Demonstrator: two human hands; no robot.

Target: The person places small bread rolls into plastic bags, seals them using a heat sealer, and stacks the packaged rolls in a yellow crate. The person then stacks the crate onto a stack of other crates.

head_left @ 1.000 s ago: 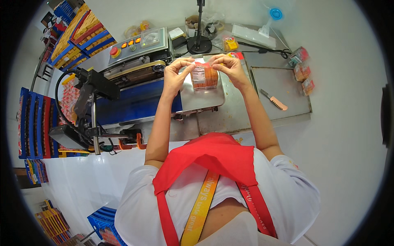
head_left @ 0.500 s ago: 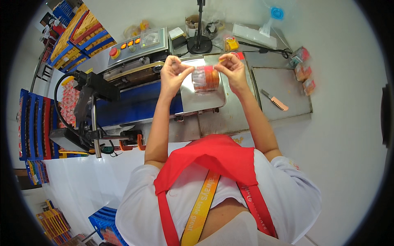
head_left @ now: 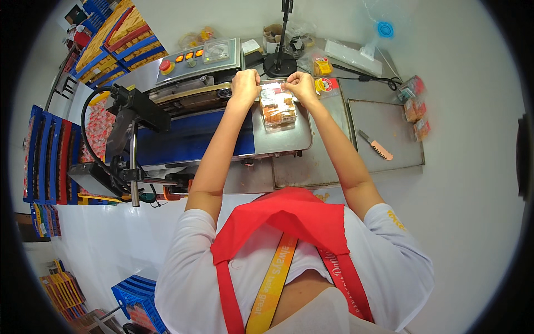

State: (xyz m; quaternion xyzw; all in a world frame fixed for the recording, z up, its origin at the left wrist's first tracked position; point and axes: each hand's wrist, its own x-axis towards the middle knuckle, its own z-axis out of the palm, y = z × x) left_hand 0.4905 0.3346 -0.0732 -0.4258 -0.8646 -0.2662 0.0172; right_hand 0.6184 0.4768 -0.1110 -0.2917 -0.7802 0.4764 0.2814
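A clear plastic bag of sliced bread (head_left: 278, 110) with red print lies on the steel plate (head_left: 300, 139) at the right end of a blue conveyor belt (head_left: 194, 134). My left hand (head_left: 245, 87) is closed at the bag's far left corner, beside the sealing machine. At the far right corner my right hand (head_left: 302, 88) pinches the plastic. The open or folded state of the bag's far end is hard to make out between my fingers. Just right of my right hand lies a round red-and-yellow label (head_left: 326, 84).
A knife with a pink sheath (head_left: 381, 149) lies on the steel tray (head_left: 400, 158) at right. Bagged packs (head_left: 414, 109) stand along the right edge. A black stand (head_left: 280, 64) and the control box (head_left: 197, 60) are behind. A black bracketed device (head_left: 139, 114) overhangs the belt.
Both hands have turned, with their fingers closing more tightly at the bag's far corners. The bag now lies flatter, its contents stretched toward me. The whole view has shifted slightly.
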